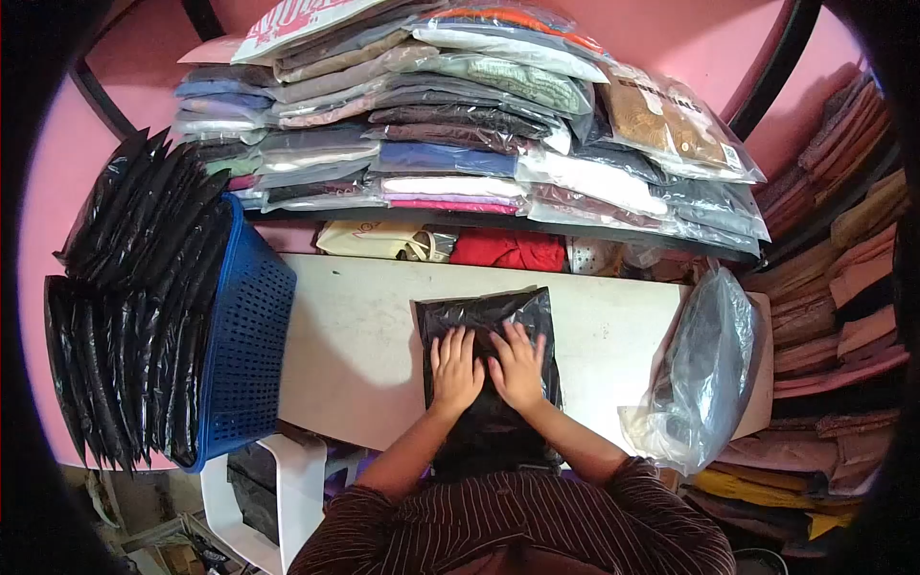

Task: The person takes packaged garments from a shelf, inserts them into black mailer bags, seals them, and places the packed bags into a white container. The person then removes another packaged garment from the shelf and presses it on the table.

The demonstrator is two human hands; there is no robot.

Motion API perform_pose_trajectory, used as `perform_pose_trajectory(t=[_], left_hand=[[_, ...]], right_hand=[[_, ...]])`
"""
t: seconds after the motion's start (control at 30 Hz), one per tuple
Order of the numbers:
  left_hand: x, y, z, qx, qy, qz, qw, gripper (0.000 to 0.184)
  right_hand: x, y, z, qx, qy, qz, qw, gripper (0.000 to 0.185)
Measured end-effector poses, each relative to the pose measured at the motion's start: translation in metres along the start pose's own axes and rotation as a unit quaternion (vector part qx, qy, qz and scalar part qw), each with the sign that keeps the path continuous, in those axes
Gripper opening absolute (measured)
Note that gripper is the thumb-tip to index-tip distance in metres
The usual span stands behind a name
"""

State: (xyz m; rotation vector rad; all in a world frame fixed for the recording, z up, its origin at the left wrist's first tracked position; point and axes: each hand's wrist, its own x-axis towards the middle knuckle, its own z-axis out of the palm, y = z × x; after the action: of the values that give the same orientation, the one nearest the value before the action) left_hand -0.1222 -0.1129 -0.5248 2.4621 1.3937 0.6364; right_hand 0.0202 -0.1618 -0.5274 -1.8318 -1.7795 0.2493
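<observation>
A glossy black plastic mailer bag (489, 309) lies flat on the white table (355, 326) in front of me, its lower part reaching over the near edge. My left hand (457, 372) rests on its left half, palm down with fingers stretched out. On the right half lies my right hand (518, 366), flat too, with its fingers spread. The two hands are close together, thumbs nearly meeting near the middle of the bag. Whatever is inside the bag cannot be seen.
At left a blue basket (251, 326) holds several packed black bags (125, 364). Clear-bagged folded clothes (450, 158) are stacked on a shelf behind the table. A clear plastic bag (709, 364) sits at the table's right end, beside piled fabrics (843, 316). A white chair (297, 489) stands at lower left.
</observation>
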Motion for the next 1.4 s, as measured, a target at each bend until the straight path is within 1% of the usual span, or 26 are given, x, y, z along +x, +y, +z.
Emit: perform_pose_trajectory(t=[0.03, 0.1, 0.17, 0.23, 0.3, 0.37, 0.43, 0.57, 0.67, 0.73, 0.77, 0.8, 0.83, 0.87, 0.9, 0.97, 1.03, 1.07, 1.17, 1.2, 1.23, 1.27, 1.3, 1.33, 1.37, 1.4], left_hand=[[0.014, -0.002, 0.001, 0.013, -0.019, 0.009, 1.000, 0.059], [0.029, -0.016, 0.028, 0.053, -0.013, 0.034, 0.998, 0.063], [0.031, -0.026, 0.039, 0.069, -0.035, 0.029, 0.997, 0.066], [0.033, -0.029, 0.039, 0.073, -0.089, -0.008, 0.993, 0.063], [0.034, -0.032, 0.040, 0.067, -0.080, -0.007, 0.995, 0.065], [0.036, -0.030, 0.033, 0.042, -0.071, -0.028, 0.996, 0.069], [0.040, -0.038, 0.036, 0.064, -0.065, -0.030, 0.995, 0.072], [0.050, -0.053, 0.031, 0.115, -0.077, -0.101, 0.985, 0.072], [0.058, -0.082, 0.034, 0.087, -0.081, -0.172, 0.978, 0.068], [0.061, -0.096, 0.032, 0.084, -0.078, -0.191, 0.975, 0.066], [0.060, -0.099, 0.033, 0.088, -0.069, -0.210, 0.971, 0.066], [0.058, -0.095, 0.030, 0.090, -0.068, -0.209, 0.971, 0.066], [0.054, -0.086, 0.023, 0.079, -0.036, -0.170, 0.982, 0.065], [0.048, -0.074, 0.017, 0.067, -0.006, -0.131, 0.989, 0.064], [0.041, -0.049, 0.005, 0.050, -0.047, -0.089, 0.994, 0.064], [0.015, -0.023, 0.009, 0.015, -0.098, -0.013, 0.995, 0.066], [-0.008, -0.018, 0.021, -0.009, -0.097, -0.030, 0.995, 0.065], [-0.014, -0.024, 0.019, 0.005, -0.090, -0.012, 0.996, 0.065], [-0.016, -0.036, 0.008, 0.057, -0.068, -0.041, 0.995, 0.063], [-0.019, -0.045, 0.008, 0.086, -0.067, -0.073, 0.991, 0.066], [-0.022, -0.053, 0.009, 0.056, -0.054, -0.117, 0.990, 0.068], [-0.028, -0.063, 0.012, 0.048, -0.029, -0.155, 0.986, 0.068], [-0.032, -0.068, 0.016, 0.040, -0.003, -0.192, 0.981, 0.069], [-0.033, -0.059, 0.009, 0.039, -0.003, -0.190, 0.981, 0.069], [-0.035, -0.050, 0.003, 0.033, -0.014, -0.144, 0.989, 0.068], [-0.038, -0.039, -0.003, 0.027, -0.026, -0.099, 0.994, 0.067]], right_hand=[[0.018, -0.006, 0.002, 0.019, 0.009, -0.034, 0.999, 0.051], [0.045, -0.011, 0.015, 0.064, -0.027, -0.039, 0.997, 0.051], [0.054, 0.003, 0.033, -0.023, -0.059, -0.026, 0.998, 0.052], [0.055, 0.019, 0.030, -0.057, -0.068, -0.016, 0.996, 0.054], [0.055, 0.025, 0.033, -0.084, -0.080, 0.007, 0.993, 0.056], [0.056, 0.030, 0.033, -0.104, -0.061, 0.069, 0.990, 0.055], [0.060, 0.034, 0.033, -0.105, -0.067, 0.089, 0.988, 0.054], [0.066, 0.054, 0.031, -0.069, -0.068, 0.177, 0.979, 0.052], [0.067, 0.082, 0.030, -0.060, -0.052, 0.189, 0.979, 0.052], [0.068, 0.087, 0.023, -0.087, -0.066, 0.229, 0.967, 0.055], [0.065, 0.085, 0.022, -0.087, -0.065, 0.229, 0.967, 0.055], [0.063, 0.080, 0.020, -0.108, -0.025, 0.241, 0.964, 0.056], [0.064, 0.067, 0.012, -0.129, 0.014, 0.251, 0.959, 0.058], [0.059, 0.051, 0.006, -0.115, -0.013, 0.216, 0.969, 0.061], [0.048, 0.040, 0.014, -0.079, 0.004, 0.145, 0.986, 0.061], [0.027, 0.007, 0.015, -0.046, -0.072, 0.052, 0.995, 0.059], [0.006, 0.004, 0.021, -0.069, -0.092, 0.006, 0.993, 0.057], [0.001, 0.012, 0.016, -0.095, -0.093, -0.002, 0.991, 0.055], [-0.010, 0.041, 0.005, -0.102, -0.052, 0.094, 0.989, 0.055], [-0.016, 0.058, 0.005, -0.092, -0.034, 0.121, 0.988, 0.055], [-0.023, 0.075, 0.004, -0.082, -0.014, 0.148, 0.985, 0.055], [-0.030, 0.090, 0.002, -0.129, -0.024, 0.166, 0.977, 0.054], [-0.034, 0.091, -0.007, -0.121, -0.028, 0.195, 0.973, 0.056], [-0.036, 0.082, -0.014, -0.097, -0.012, 0.196, 0.976, 0.058], [-0.035, 0.070, -0.017, -0.074, 0.004, 0.195, 0.978, 0.059], [-0.038, 0.055, -0.016, -0.062, -0.003, 0.141, 0.988, 0.063]])
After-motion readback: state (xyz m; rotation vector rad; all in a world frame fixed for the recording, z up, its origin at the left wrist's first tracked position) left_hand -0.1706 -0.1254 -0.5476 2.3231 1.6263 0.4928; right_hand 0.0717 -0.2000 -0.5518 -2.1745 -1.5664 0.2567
